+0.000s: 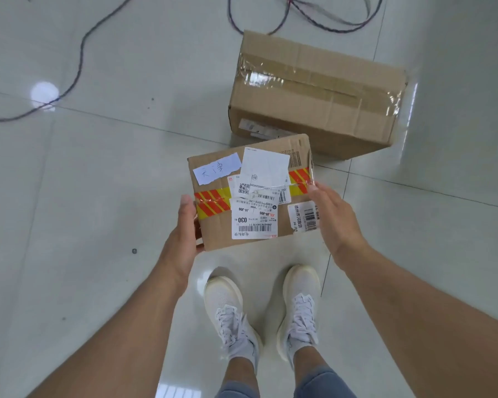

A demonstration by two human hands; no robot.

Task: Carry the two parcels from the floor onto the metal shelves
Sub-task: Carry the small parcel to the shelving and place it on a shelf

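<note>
A small cardboard parcel [213, 234] covered in white shipping labels and red-yellow striped tape is held above the floor, in front of my feet. My left hand [186, 228] grips its left edge, thumb on top. My right hand [335, 216] presses flat against its right side. A larger plain cardboard parcel [316, 90], sealed with clear tape, rests on the tiled floor just beyond the small one. No metal shelves are in view.
Glossy pale floor tiles [98, 196] all around. Dark cables [78, 67] trail across the floor at the upper left and loop behind the large parcel [328, 21]. My white trainers [233, 311] stand directly below the held parcel.
</note>
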